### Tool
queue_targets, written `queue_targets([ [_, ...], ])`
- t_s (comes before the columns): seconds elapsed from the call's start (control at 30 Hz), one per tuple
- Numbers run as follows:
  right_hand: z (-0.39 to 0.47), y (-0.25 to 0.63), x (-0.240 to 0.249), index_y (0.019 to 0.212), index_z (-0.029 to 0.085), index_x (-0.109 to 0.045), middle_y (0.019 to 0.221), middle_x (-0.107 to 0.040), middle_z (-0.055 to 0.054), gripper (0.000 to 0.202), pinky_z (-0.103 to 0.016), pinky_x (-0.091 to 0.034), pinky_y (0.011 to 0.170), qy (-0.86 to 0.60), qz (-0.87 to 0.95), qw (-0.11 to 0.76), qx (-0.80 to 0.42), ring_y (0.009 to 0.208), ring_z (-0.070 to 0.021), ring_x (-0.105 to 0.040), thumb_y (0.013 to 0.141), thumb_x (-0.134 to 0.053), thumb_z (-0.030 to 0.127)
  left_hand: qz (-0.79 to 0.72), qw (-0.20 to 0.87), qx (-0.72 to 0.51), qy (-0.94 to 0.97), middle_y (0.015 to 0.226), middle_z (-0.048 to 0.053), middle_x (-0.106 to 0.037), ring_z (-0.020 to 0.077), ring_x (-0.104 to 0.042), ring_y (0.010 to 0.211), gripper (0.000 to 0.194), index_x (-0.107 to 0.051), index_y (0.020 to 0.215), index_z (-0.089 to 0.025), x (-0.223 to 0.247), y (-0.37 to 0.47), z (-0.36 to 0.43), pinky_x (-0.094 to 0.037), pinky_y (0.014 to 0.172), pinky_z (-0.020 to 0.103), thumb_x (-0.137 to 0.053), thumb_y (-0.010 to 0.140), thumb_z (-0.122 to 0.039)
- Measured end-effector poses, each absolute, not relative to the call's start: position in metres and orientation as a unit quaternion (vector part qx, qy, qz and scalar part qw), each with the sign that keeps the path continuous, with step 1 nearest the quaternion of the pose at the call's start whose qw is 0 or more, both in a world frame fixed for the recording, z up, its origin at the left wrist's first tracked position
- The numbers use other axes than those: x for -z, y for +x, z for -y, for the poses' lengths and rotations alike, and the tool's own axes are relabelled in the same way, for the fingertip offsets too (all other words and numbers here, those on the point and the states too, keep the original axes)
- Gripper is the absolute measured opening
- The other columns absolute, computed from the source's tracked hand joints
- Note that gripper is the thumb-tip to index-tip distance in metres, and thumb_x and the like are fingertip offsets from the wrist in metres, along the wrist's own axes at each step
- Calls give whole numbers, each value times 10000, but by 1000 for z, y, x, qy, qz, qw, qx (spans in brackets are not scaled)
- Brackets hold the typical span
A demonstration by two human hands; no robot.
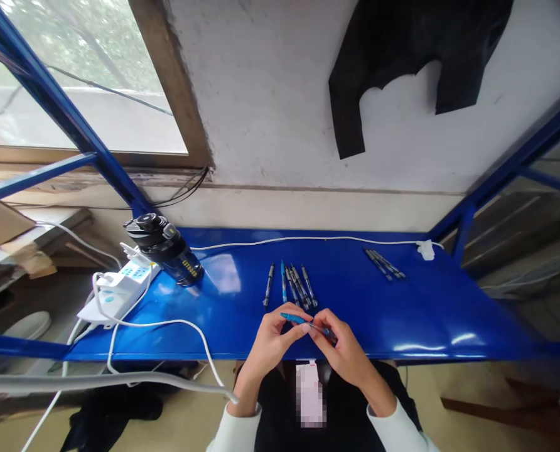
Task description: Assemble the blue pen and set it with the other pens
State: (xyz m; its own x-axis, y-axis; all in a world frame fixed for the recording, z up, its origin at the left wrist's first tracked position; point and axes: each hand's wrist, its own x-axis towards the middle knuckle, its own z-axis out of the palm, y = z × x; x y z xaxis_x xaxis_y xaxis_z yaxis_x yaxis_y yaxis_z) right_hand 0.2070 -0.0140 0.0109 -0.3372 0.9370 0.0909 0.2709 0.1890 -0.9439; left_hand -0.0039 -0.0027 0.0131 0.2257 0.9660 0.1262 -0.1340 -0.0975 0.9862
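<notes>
Right now your left hand (273, 339) and right hand (343, 348) each pinch an end of a blue pen (303, 321). Loose pens (292, 284) lie at twelve o'clock on the blue shelf (402, 314).

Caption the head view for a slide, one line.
Both hands, left hand and right hand, hold a blue pen over a blue shelf, pens laid out behind.

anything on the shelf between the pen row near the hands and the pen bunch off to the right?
Nothing: in the head view the blue shelf is bare between the pen row and the pen bunch. The white cable runs behind both.
</notes>
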Motion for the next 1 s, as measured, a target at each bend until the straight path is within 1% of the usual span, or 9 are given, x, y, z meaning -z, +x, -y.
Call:
queue_targets([
  [0.1,13,204,-11,884,225,-616,799,-575,16,366,-306,-413,697,-436,702,361,-432,750,-162,-534,1137,-613,489,-373,560,-497,548,1046,102,-793,244,-735,984,209,-901,1055,-211,-13,-5,2,-558,901,345,-880,960,-396],
  [0.13,12,204,-11,904,223,-646,804,-597,9,357,-308,-416,695,-434,703,362,-432,752,-166,-545,1136,-615,493,-371,563,-497,547,1046,103,-792,244,-734,986,213,-900,1059,-207,-14,-5,1,-560,902,345,-880,960,-394],
  [0.2,13,204,-9,1034,229,-685,841,-641,2,292,-304,-429,682,-442,685,365,-449,760,-173,-578,1124,-638,504,-368,570,-493,545,1051,102,-790,243,-733,993,210,-900,1079,-208,-13,-5,1,-562,910,346,-877,964,-383],
  [0.27,13,205,-7,1086,238,-650,855,-645,10,278,-293,-428,658,-453,662,374,-466,745,-168,-583,1100,-679,515,-368,572,-489,546,1061,101,-787,240,-729,1004,206,-900,1101,-215,-12,-6,1,-559,914,342,-878,964,-367],
  [0.37,13,208,-7,961,240,-588,825,-623,22,327,-287,-413,653,-452,656,386,-465,723,-155,-556,1084,-707,519,-376,568,-488,545,1061,103,-784,246,-721,1022,231,-898,1128,-215,-9,-7,1,-556,925,347,-893,949,-360],
  [0.43,12,208,-9,927,234,-599,818,-630,22,338,-288,-408,664,-444,663,388,-462,727,-152,-550,1091,-698,512,-386,570,-489,536,1051,101,-787,244,-719,1016,250,-890,1137,-211,-7,-6,1,-558,928,348,-906,935,-357],
  [0.63,10,208,-15,929,222,-693,795,-628,23,341,-298,-391,681,-432,681,378,-454,718,-149,-544,1129,-642,494,-394,581,-507,499,970,72,-795,225,-734,963,177,-858,937,-204,-10,-4,3,-573,874,317,-965,865,-326],
  [0.87,9,206,-10,935,221,-724,794,-664,-2,407,-305,-397,643,-444,682,373,-445,701,-166,-560,1144,-583,540,-419,566,-502,502,997,99,-815,244,-739,967,201,-906,934,-207,-15,-4,4,-587,858,333,-992,824,-352],
  [1.0,10,205,-9,985,230,-721,849,-715,-12,372,-296,-437,653,-445,663,383,-464,754,-179,-629,1119,-623,562,-427,559,-493,512,1024,109,-831,262,-752,1004,207,-913,967,-208,-15,-4,5,-587,902,350,-967,855,-373],
])
